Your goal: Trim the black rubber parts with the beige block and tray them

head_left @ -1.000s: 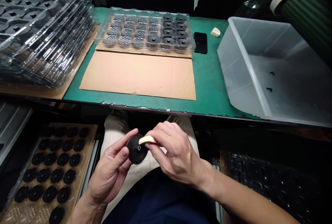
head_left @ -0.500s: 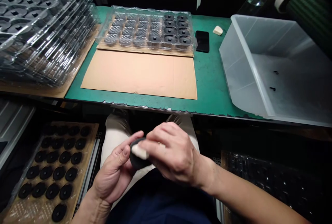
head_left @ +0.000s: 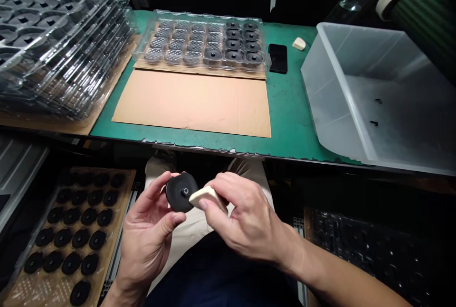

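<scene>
My left hand (head_left: 151,236) holds a round black disc (head_left: 181,192) with a small centre hole, gripped by thumb and fingertips over my lap. My right hand (head_left: 242,219) pinches a small cream block (head_left: 203,197) whose tip rests against the disc's right edge. Both hands sit below the front edge of the green table (head_left: 288,112).
A clear blister tray (head_left: 204,43) partly filled with black discs lies on brown cardboard (head_left: 194,100). Stacked clear trays (head_left: 53,32) stand at left, a translucent bin (head_left: 377,93) at right. A black phone (head_left: 277,58), another cream block (head_left: 298,43), and a floor tray of black discs (head_left: 67,236) lie nearby.
The cream block has slid off the disc's face to its right edge. My left hand has turned the disc up and left, showing its centre hole again.
</scene>
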`<state>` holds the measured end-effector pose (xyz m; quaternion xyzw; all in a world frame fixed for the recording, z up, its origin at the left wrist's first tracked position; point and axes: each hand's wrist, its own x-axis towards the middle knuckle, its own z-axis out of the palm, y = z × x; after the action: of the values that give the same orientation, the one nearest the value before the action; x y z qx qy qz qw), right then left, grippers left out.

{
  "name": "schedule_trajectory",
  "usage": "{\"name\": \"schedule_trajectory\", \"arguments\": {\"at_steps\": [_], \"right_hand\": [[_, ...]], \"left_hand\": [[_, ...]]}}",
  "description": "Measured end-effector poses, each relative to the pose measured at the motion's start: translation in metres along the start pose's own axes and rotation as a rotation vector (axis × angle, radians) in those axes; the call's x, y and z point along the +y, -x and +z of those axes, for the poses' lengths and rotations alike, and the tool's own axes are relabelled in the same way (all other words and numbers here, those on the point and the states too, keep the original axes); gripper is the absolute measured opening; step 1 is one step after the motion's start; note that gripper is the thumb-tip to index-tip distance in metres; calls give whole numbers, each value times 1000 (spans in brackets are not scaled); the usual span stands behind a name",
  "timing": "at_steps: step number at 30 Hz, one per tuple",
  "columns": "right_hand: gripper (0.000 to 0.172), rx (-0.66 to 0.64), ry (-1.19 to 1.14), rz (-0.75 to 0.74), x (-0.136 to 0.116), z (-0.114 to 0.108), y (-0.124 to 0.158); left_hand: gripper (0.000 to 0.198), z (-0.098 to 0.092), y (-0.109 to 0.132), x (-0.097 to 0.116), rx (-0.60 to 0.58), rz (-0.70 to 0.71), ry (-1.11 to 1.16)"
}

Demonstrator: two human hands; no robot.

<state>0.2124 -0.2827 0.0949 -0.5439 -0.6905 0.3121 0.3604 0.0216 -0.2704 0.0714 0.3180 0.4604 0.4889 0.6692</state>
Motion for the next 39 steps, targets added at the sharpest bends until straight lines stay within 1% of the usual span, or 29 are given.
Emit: {"name": "schedule_trajectory", "arguments": {"at_steps": [5,9,13,19,21,23,24,25,26,27,28,29,31,32,34,36,39], "right_hand": [[26,17,257,-85,10,-4,-2],[22,-53,323,-143,11,-6,-2],[19,-127,275,-254,12,-8,-2],[24,-205,175,-426,17,-10,-7],[23,-212,126,-471,19,-12,-9],[23,-162,2,-468,22,-13,-9],[26,-100,-80,-424,23,-14,-8],[29,-29,-161,-346,25,-13,-6],[30,32,-238,-236,27,-13,-3],[26,71,-307,-108,29,-10,0],[18,78,-362,20,32,-7,5],[15,53,-400,134,34,-3,10],[33,-53,-436,284,38,10,20],[40,-99,-439,325,39,17,25],[44,-152,-446,358,39,30,33],[47,-138,-505,381,39,40,38],[52,-73,-674,466,40,47,38]], "left_hand": [[55,-10,-1,-5,-77,-103,36],[49,-20,2,-8,-165,-234,69],[45,-27,4,-10,-253,-350,126],[37,-36,6,-17,-370,-498,264],[37,-34,6,-15,-379,-510,291],[41,-28,4,-10,-346,-490,295],[42,-23,2,-7,-308,-475,283],[43,-18,0,-4,-261,-466,260],[43,-14,-3,-1,-206,-466,221],[41,-10,-7,1,-142,-470,173],[38,-6,-10,1,-74,-472,124],[35,-4,-13,1,-14,-468,80],[31,-2,-16,-4,62,-439,27],[31,-1,-16,-7,72,-415,19],[33,-1,-14,-14,49,-365,23],[36,1,-8,-19,5,-325,18],[42,5,0,-20,-92,-270,-19]]}}
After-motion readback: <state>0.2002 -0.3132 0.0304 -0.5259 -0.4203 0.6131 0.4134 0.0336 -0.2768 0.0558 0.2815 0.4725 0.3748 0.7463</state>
